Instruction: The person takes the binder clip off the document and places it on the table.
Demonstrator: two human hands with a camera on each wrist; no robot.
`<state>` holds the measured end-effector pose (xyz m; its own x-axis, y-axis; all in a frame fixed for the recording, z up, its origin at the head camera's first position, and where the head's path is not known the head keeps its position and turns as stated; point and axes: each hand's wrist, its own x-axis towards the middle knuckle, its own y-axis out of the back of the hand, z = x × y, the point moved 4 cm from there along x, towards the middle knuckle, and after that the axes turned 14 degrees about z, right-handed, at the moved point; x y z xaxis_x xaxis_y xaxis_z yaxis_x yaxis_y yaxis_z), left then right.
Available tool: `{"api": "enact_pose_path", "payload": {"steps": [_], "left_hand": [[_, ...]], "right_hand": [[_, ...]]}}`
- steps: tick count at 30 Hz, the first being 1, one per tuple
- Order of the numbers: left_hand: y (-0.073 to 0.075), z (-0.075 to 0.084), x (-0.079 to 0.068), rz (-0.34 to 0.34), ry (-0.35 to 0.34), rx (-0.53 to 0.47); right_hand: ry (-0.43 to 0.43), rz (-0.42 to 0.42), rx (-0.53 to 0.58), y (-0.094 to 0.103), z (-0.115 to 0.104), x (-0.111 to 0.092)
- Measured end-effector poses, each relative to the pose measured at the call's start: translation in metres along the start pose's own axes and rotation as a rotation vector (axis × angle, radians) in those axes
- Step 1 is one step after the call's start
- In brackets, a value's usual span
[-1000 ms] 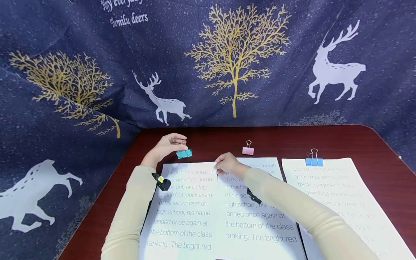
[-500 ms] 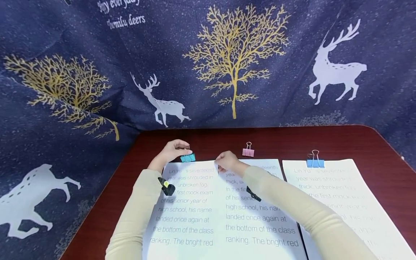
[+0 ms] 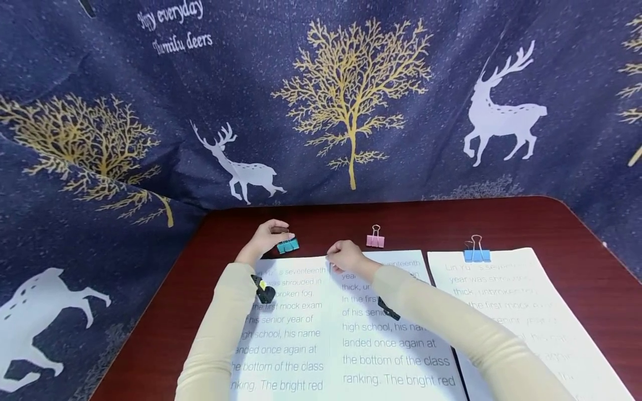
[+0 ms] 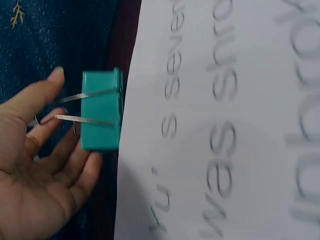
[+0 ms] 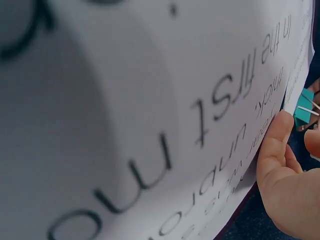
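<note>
My left hand (image 3: 267, 240) pinches a teal binder clip (image 3: 288, 245) by its wire handles, behind the top edge of the left printed sheet (image 3: 281, 334). In the left wrist view the clip (image 4: 100, 110) lies right beside the paper's edge, and I cannot tell if they touch. The right hand (image 3: 346, 257) pinches the top edge of the paper where the left sheet meets the middle printed sheet (image 3: 391, 345). Thumb and finger of that hand (image 5: 290, 175) show at the paper's edge in the right wrist view.
A pink binder clip (image 3: 375, 241) stands on the dark red table (image 3: 321, 223) behind the middle sheet. To the right, a blue binder clip (image 3: 476, 255) sits on the top edge of another printed sheet (image 3: 531, 312). A blue cloth with deer (image 3: 251, 175) hangs behind the table.
My left hand has moved a little to the right with the teal binder clip, along the top of the left sheet. The right hand keeps its place; the head view has shifted slightly.
</note>
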<state>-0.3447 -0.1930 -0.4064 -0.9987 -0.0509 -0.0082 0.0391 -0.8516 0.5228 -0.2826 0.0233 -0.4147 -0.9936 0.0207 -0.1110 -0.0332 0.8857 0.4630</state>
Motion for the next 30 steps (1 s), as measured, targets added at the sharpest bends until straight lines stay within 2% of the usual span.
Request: {"api": "enact_pose_path", "payload": {"steps": [7,13,18,24,27,30], "left_hand": [[-0.010,0.000,-0.007,-0.012,0.070,0.036],[-0.009,0.015,-0.008,0.006,0.074,0.101],[-0.012,0.035,-0.007,0.004,0.009,0.100],[-0.011,0.072,-0.012,0.043,-0.071,0.078],[-0.019,0.093,-0.018,0.045,-0.099,0.068],[-0.034,0.112,-0.027,0.051,-0.145,0.059]], "right_hand": [[0.010,-0.032,0.045,0.003,0.006,-0.015],[0.060,-0.075,0.074,0.017,0.009,-0.018],[0.066,-0.052,0.060,0.050,0.006,-0.018],[0.099,-0.042,-0.016,0.094,-0.010,-0.017],[0.118,-0.017,-0.045,0.116,-0.013,-0.016],[0.117,0.015,-0.067,0.139,-0.014,-0.017]]}}
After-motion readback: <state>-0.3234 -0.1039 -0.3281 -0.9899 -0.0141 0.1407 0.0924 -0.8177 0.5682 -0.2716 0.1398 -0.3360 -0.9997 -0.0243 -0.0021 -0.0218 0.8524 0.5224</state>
